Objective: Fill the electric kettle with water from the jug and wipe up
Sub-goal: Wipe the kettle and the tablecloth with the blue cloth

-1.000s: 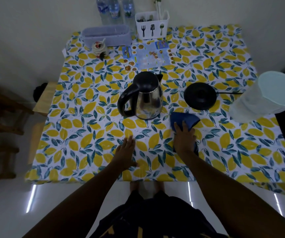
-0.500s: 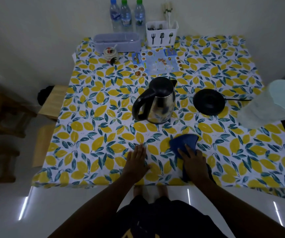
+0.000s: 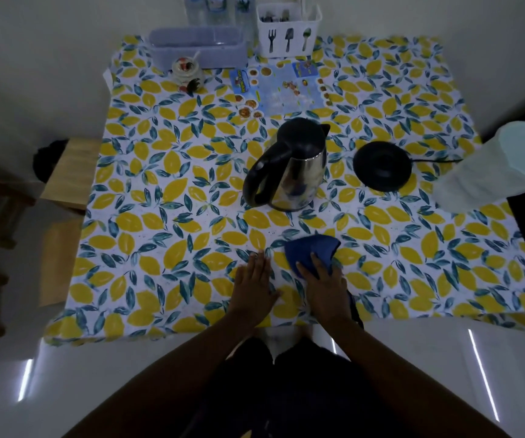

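A steel electric kettle [image 3: 289,167] with a black lid and handle stands mid-table, off its round black base [image 3: 382,165], which lies to its right. At the right edge stands a pale translucent jug [image 3: 494,167]. A blue cloth [image 3: 313,249] lies on the lemon-print tablecloth [image 3: 166,216] in front of the kettle. My right hand [image 3: 322,282] presses flat on the cloth's near part. To its left, my left hand [image 3: 256,287] rests flat on the table, fingers apart, holding nothing.
At the back stand water bottles [image 3: 213,7], a white cutlery holder [image 3: 288,33], a lilac box [image 3: 198,50], a small ceramic pot [image 3: 187,72] and a printed leaflet [image 3: 281,88]. A wooden stool [image 3: 71,172] is at the table's left side.
My right hand has drawn the blue cloth back towards the table's near edge, away from the kettle. My left hand stays flat on the table.
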{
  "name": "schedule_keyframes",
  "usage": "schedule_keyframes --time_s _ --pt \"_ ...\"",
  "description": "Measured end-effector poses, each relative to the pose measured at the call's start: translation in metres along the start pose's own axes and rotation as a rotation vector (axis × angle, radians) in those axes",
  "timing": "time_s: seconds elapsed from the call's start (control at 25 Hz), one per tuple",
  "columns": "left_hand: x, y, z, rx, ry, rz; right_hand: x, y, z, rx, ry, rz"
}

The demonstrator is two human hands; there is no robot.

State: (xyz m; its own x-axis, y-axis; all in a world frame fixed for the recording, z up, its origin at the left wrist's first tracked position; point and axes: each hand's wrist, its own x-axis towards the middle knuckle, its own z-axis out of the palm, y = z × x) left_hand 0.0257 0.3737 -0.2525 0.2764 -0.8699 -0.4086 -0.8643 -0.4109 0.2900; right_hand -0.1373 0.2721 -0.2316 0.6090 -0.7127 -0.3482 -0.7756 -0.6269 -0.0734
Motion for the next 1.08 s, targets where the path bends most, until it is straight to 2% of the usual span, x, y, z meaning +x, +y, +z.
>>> schedule_keyframes --time_s 0.24,0.44,0.68,0.84,1.08 --pt "0.003 0.03 -0.004 0.038 -0.058 0.104 -0.024 0.053 -0.01 0.113 0.11 0.019" --pt "0.04 0.105 -0.013 0.024 -0.077 0.157 -0.027 0.148 -0.029 0.139 0.23 0.189" --pt "0.082 0.2 -0.014 0.059 -0.091 0.237 -0.029 0.261 -0.037 0.125 0.273 0.313" --pt "0.088 0.227 -0.005 0.079 -0.106 0.223 -0.031 0.292 -0.031 0.216 0.247 0.301" --pt "0.08 0.228 0.001 0.088 -0.08 0.187 -0.034 0.29 -0.021 0.206 0.269 0.253"
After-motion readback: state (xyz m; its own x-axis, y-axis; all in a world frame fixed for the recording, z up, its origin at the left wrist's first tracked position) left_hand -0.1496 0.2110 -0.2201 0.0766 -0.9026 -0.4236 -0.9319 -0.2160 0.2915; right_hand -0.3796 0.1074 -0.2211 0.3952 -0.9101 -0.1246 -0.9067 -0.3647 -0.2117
